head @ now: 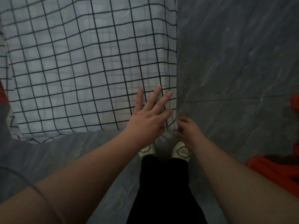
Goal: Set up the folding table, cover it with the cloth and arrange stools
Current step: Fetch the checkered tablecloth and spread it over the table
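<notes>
Head view, the only one: the checked cloth (80, 70) fills the frame from 9 o'clock round to 12, lying flat over what I take to be the folding worktop, itself wholly hidden beneath it. Its near right corner sits at the centre of the picture. There the left hand (150, 117) rests palm-down on the cloth, its fingers (157, 94) straight and spread, probably to pin the fabric so it does not slide. Just toward 4 o'clock the right hand (189, 133) pinches the drooping corner of the cloth between thumb and curled fingers, likely tugging it straight over the edge.

Below the hands, at 6 o'clock, are pale shoes (148, 150) and black trousers (161, 191) on a grey marbled floor (234, 62).

An orange-red shape (275, 168) at 4 o'clock and a red sliver (3, 94) at 9 o'clock are cut off by the frame; they may be stools, but I cannot tell. The light is dim, the table legs are unseen, and a thin cable (24, 180) crosses the left forearm.
</notes>
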### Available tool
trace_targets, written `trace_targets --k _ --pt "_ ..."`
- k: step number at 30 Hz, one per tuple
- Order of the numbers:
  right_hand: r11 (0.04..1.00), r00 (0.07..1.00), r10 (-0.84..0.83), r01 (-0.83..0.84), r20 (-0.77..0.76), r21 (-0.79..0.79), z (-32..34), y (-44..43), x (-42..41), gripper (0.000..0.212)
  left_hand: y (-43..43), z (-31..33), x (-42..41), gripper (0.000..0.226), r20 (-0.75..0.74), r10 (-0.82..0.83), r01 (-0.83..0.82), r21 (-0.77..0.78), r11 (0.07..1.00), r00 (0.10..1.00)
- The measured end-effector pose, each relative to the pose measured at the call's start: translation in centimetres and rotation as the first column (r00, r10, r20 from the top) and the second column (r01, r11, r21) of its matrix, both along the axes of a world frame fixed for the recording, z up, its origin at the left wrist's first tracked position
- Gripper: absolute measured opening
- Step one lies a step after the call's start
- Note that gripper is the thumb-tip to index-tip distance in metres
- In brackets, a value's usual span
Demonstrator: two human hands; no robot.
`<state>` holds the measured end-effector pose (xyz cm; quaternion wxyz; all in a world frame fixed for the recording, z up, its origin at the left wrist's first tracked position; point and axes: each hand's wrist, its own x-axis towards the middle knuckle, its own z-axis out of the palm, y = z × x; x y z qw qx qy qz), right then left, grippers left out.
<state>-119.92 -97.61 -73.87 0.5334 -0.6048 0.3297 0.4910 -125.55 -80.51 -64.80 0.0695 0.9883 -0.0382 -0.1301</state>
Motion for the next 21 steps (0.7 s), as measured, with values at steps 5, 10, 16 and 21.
trace_targets --k 5,10,16,21 --pt "0.942 0.928 0.221 -0.124 0.3 -0.311 0.6 2.1 0.7 0.016 -0.3 0.2 0.3 0.042 -0.046 0.021 -0.02 0.024 1.0 0.999" --pt "0.879 0.586 0.471 -0.372 0.659 -0.297 4.8 1.1 0.9 0.063 -0.5 0.5 0.5 0.047 -0.059 0.025 -0.02 0.071 0.997 0.998" --pt "0.633 0.401 0.665 -0.751 0.63 -0.189 3.9 0.8 -2.2 0.082 -0.6 0.5 0.6 0.053 -0.077 0.038 -0.033 0.067 0.997 0.996" --pt "0.612 0.279 0.759 -0.616 0.589 -0.496 2.9 2.6 -2.5 0.039 -0.6 0.2 0.6 0.044 -0.089 0.026 -0.021 0.064 0.998 0.996"
